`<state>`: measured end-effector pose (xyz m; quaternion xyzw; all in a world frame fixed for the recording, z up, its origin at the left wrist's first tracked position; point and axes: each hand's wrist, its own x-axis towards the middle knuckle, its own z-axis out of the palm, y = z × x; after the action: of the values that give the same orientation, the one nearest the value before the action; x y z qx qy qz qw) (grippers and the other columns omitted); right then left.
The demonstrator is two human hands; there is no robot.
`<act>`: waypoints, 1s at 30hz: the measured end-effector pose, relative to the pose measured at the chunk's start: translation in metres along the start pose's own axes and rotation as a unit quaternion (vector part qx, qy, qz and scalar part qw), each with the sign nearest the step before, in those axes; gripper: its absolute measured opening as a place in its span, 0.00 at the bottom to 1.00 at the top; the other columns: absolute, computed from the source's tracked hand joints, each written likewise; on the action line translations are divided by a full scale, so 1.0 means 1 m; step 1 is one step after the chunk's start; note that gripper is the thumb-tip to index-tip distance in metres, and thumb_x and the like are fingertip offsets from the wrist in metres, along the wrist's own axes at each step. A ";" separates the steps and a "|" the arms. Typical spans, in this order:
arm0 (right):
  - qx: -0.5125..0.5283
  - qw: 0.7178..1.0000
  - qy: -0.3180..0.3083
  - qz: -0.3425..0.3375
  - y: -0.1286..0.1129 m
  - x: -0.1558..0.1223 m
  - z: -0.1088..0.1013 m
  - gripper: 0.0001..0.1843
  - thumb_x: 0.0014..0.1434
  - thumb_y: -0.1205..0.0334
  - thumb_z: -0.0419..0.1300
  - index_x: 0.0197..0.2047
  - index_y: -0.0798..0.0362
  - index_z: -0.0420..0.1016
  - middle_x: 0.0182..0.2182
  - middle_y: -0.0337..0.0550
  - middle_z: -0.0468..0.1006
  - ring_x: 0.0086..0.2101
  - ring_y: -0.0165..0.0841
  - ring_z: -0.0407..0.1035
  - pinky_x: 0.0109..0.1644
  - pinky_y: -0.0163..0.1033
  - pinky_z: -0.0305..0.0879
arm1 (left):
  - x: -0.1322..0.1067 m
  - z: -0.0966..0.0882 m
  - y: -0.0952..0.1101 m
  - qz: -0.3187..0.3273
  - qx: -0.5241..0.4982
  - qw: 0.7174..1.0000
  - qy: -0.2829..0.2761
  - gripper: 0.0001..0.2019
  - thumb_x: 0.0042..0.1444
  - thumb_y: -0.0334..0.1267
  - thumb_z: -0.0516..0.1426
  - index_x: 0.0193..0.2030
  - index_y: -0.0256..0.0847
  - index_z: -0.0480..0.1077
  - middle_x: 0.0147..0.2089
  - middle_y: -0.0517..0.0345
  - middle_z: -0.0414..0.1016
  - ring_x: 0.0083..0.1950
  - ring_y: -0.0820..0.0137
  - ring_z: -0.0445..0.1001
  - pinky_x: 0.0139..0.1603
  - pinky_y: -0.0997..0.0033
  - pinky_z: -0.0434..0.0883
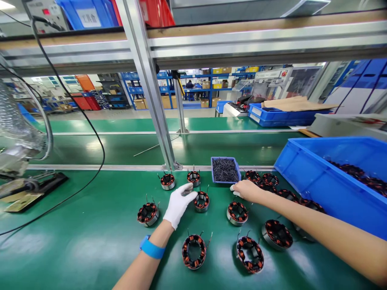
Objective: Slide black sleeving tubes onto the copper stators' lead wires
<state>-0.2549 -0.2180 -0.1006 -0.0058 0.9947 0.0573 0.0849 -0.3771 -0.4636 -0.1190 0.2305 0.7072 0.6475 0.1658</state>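
Several round motor stators with copper windings lie on the green mat. My left hand (179,203), in a white glove with a blue wrist strap, rests its fingertips against one stator (202,201), fingers curled. My right hand (246,190) is bare and reaches toward a small blue tray (225,170) of black sleeves; its fingers are pinched on something small and white that I cannot make out. Two more stators (194,251) (250,253) lie nearest me, and another stator (237,212) lies just below my right wrist.
A large blue bin (320,177) holding more stators stands at the right. A slanted aluminium post (151,88) rises from the bench rail. A black cable (90,133) and a tool on a stand (21,189) sit at the left. Shelving and crates fill the background.
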 end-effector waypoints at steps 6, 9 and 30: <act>0.059 0.998 0.014 -0.019 0.005 -0.003 -0.005 0.08 0.46 0.73 0.53 0.21 0.55 0.69 0.24 0.46 0.75 0.29 0.37 0.69 0.31 0.34 0.57 | 0.003 0.002 0.003 0.031 0.058 0.998 0.025 0.12 0.45 0.44 0.58 0.32 0.38 0.72 0.34 0.55 0.75 0.39 0.64 0.71 0.45 0.64 0.67; 0.117 0.992 0.045 -0.017 0.009 -0.009 -0.020 0.05 0.43 0.72 0.55 0.21 0.54 0.68 0.25 0.42 0.74 0.30 0.35 0.68 0.33 0.34 0.56 | 0.000 0.004 0.000 0.041 0.066 0.997 0.012 0.10 0.47 0.44 0.56 0.31 0.39 0.72 0.34 0.56 0.75 0.39 0.64 0.70 0.44 0.65 0.66; 0.597 0.785 0.108 0.130 -0.051 0.053 -0.036 0.04 0.44 0.70 0.59 0.28 0.58 0.72 0.22 0.43 0.76 0.26 0.32 0.72 0.25 0.30 0.67 | -0.012 -0.003 -0.011 0.011 0.061 0.986 -0.157 0.40 0.35 0.38 0.65 0.58 0.41 0.56 0.59 0.49 0.59 0.57 0.57 0.60 0.58 0.58 0.58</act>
<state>-0.3120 -0.2733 -0.0805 0.1688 0.8245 -0.5383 -0.0447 -0.3700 -0.4734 -0.1307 0.3468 0.7080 0.5609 0.2528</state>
